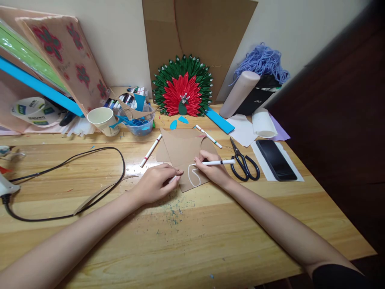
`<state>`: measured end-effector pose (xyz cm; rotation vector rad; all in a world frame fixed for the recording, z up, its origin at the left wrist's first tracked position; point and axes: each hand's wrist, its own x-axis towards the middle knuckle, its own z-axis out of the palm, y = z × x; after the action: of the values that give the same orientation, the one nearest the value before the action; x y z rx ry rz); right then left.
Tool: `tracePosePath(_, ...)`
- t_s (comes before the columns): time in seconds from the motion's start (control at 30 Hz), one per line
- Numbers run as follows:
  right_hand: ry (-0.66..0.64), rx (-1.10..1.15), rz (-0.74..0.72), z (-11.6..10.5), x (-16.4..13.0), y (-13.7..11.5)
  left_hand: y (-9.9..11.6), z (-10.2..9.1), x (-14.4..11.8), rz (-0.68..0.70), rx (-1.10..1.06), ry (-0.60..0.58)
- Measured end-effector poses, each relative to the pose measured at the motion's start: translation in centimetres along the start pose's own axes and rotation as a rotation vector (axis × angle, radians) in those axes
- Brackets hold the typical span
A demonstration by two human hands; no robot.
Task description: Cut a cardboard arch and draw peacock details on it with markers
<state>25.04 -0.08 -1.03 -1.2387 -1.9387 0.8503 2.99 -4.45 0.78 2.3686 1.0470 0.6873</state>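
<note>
Holding a white marker [214, 163] crosswise, tip leftward, in the right hand [213, 167], nearer the white outline [189, 176], and a white piece [172, 179] in the left hand [156, 181], on cardboard [184, 147] well back from the counter's [192, 245] near edge.

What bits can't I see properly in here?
- Head view: the left hand partly hides the small white piece.
- Head view: the left edge cuts off the white corded device.
- Head view: the top edge cuts off the tall cardboard.
- Head view: print on the cup is too small to read.
</note>
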Motion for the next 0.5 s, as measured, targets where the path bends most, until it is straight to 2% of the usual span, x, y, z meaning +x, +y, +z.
tracePosePath(0.17,0.000,0.049,0.018,-0.10,-0.01,-0.01,0.05,-0.03,0.02,-0.004,0.007,-0.002)
tracePosePath(0.5,-0.102,0.017,0.000,0.05,-0.15,-0.14,0.13,-0.04,0.04,-0.001,0.008,-0.005)
